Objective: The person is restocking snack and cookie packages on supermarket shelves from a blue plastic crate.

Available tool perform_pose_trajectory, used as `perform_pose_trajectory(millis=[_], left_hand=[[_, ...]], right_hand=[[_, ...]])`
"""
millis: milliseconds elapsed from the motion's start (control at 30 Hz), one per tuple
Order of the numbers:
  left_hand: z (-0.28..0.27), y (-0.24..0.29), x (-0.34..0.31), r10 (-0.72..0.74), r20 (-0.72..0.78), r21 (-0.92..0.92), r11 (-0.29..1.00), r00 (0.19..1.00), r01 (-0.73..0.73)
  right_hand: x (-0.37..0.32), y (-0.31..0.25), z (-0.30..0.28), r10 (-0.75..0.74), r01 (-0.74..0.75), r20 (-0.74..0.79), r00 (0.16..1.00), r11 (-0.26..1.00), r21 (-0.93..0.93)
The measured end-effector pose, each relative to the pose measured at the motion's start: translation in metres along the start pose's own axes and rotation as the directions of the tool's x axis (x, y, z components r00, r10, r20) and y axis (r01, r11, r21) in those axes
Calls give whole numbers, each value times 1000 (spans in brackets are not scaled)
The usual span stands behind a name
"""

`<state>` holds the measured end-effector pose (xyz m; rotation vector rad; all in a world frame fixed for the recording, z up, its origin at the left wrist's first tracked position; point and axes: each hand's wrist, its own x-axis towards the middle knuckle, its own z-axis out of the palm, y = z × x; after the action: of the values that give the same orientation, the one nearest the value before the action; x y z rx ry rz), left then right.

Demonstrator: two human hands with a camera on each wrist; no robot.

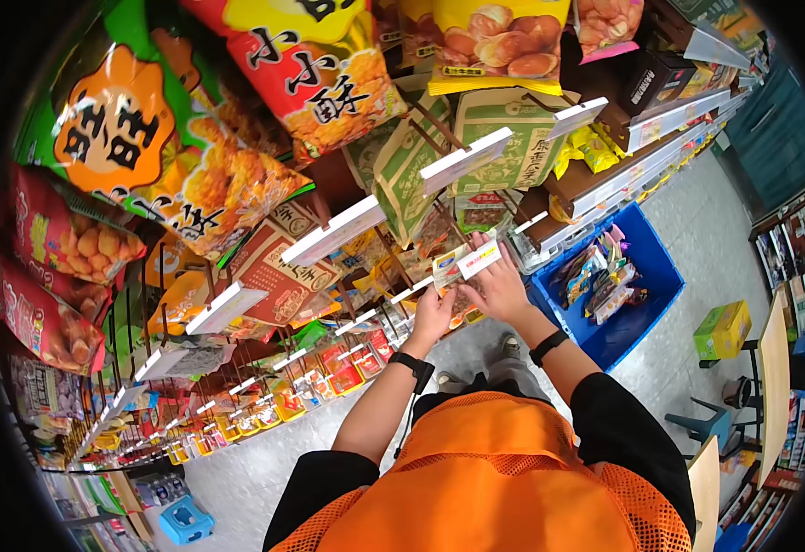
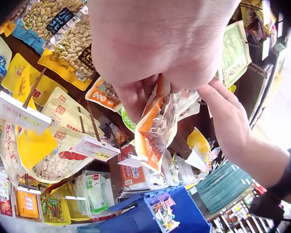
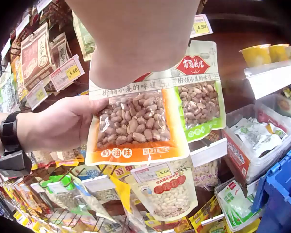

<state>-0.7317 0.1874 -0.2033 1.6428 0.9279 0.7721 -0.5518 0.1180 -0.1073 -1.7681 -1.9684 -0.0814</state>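
My left hand point(image 1: 433, 315) pinches the side edge of an orange-edged bag of peanuts point(image 3: 133, 121), its thumb over the front in the right wrist view. The right hand point(image 1: 502, 285) grips the upper part of the same bag, its fingertips hidden behind the wrist in that view. The bag hangs upright, front facing the right wrist camera, and appears edge-on in the left wrist view. Right behind it is a green-edged peanut bag point(image 3: 199, 104) on the rack. A white price tag point(image 1: 479, 259) overlaps the right hand's fingers in the head view.
A blue bin point(image 1: 664, 258) with several snack packets stands on the floor to the right. Hooks with price tags point(image 1: 333, 230) jut out around the hands. Clear tubs point(image 3: 252, 126) sit on a low shelf; a yellow-green box point(image 1: 722, 331) and stool stand farther right.
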Motion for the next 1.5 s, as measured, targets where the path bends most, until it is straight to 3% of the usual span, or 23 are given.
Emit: perform_pose_trajectory(millis=[67,167,233,300,367,433,500,567,633,700,767,867,900,967,1000,1067,1100,1133,1167,1200,1233,1300,1500], left_hand=[[-1,7,4,-59,54,-74,995,997,63],[-13,-17,15,-89,71,-59,994,994,93],[-27,-18,21,-9,-62,-187,982,998,-3],[-39,-17,43,10,-47,-14,1000,999,-11],[-52,-25,57,-17,-58,92,996,998,23],[-63,-61,74,68,-186,70,996,980,-56],[-75,-63,81,73,-202,56,996,977,-63],[-90,-65,83,60,-243,101,994,968,-36],[-121,-97,90,-71,-290,119,987,954,110],[-131,-74,82,-243,-327,51,960,913,274],[-131,-31,65,-247,-310,80,955,918,284],[-144,-24,46,-80,-365,114,985,928,130],[-144,-37,31,88,-530,158,987,843,-4],[-160,-32,-8,130,-537,332,941,834,67],[-164,-28,-28,129,-538,339,938,833,73],[-157,-11,-69,-9,-310,540,822,951,183],[-141,27,-83,-199,-128,579,781,972,236],[-135,38,-100,-285,56,530,821,957,214],[-124,54,-113,-388,175,665,724,905,182],[-113,79,-120,-525,282,663,712,803,232],[-105,92,-130,-593,321,707,669,739,230],[-97,98,-148,-619,299,736,634,726,238],[-89,115,-189,-598,137,716,611,790,338]], right_hand=[[-1,0,-1,36,-36,-7,999,999,13],[3,5,15,-41,47,-60,997,994,95],[20,-1,23,-76,97,-98,992,967,235],[33,3,21,-54,84,-118,992,960,268],[44,7,18,-31,40,-33,999,951,305],[57,7,14,-78,77,-10,997,948,310],[60,8,11,-77,79,-19,997,943,325],[51,9,8,-43,43,-6,999,951,307],[40,19,22,-117,78,86,989,927,366],[12,40,24,-68,16,131,989,930,367],[-25,67,25,101,-168,214,972,930,327],[-77,101,22,487,-550,260,834,775,313],[-93,115,34,600,-669,298,742,686,287],[-124,142,60,737,-870,487,468,482,107],[-132,148,64,733,-870,494,468,481,111],[-142,160,71,783,-944,561,269,330,-8],[-147,168,79,771,-941,576,272,337,-6],[-151,175,88,752,-937,605,261,348,-28],[-152,182,94,735,-930,629,253,363,-50],[-149,184,90,731,-926,636,247,371,-68],[-151,187,95,720,-921,646,253,383,-66],[-152,194,98,704,-865,647,291,483,-136],[-162,209,111,659,-759,632,408,630,-166]])
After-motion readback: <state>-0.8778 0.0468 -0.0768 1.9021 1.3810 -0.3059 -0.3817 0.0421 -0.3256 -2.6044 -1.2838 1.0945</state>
